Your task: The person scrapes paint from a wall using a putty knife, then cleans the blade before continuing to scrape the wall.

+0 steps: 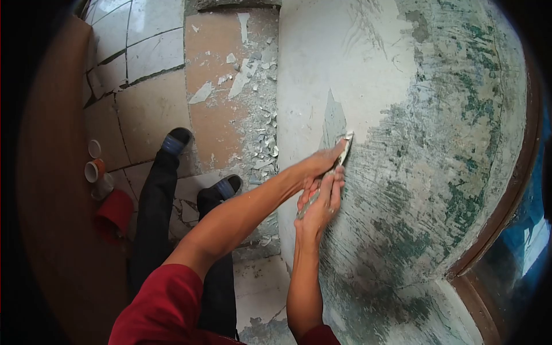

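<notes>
Both my hands grip a scraper (345, 150) whose narrow end presses against the wall (368, 75). My left hand (324, 162) is closed round it nearer the blade, with the thumb laid along the tool toward the tip. Just below, my right hand (323, 206) is wrapped round the handle end, fingers closed. Around the blade tip, smooth pale paint meets a rough, scratched grey-green surface. A pointed grey bare patch (333, 118) shows just above my left hand. Part of the scraper is hidden by my fingers.
Paint flakes (264, 144) litter the floor along the wall base and a brown tile (214, 86). My sandalled feet stand on cracked tiles (144, 103). At left are a red bucket (114, 211) and small containers (92, 171). A brown frame (506, 215) edges the wall at right.
</notes>
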A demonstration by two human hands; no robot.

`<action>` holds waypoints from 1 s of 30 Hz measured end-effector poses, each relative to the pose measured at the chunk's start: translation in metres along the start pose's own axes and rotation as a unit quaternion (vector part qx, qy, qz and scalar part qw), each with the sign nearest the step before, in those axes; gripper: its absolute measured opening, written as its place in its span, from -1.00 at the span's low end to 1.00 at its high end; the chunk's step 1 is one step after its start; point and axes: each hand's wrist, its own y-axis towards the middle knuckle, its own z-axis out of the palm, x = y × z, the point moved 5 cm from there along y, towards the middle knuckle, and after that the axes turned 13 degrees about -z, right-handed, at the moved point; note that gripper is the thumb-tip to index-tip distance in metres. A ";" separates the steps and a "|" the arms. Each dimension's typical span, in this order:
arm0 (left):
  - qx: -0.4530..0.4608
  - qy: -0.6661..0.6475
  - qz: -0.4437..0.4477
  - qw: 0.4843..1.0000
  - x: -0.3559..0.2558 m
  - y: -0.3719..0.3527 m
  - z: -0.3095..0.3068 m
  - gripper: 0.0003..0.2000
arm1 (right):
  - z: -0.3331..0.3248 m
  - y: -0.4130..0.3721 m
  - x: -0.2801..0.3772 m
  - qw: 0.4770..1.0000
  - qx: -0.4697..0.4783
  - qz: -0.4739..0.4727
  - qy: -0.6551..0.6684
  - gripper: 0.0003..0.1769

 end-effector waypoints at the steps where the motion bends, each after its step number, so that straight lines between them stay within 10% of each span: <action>1: 0.007 -0.001 0.008 1.000 -0.006 0.009 -0.007 -0.44 | 0.004 0.003 -0.003 1.000 -0.001 0.004 -0.001 -0.74; 17: 0.183 -0.122 -0.064 0.973 0.010 0.002 -0.007 -0.73 | 0.013 -0.010 0.003 0.999 -0.045 0.008 -0.002 -0.70; 30: 0.100 -0.030 -0.054 0.993 -0.005 0.006 -0.011 -0.52 | 0.023 -0.006 0.010 0.999 -0.047 0.005 -0.009 -0.71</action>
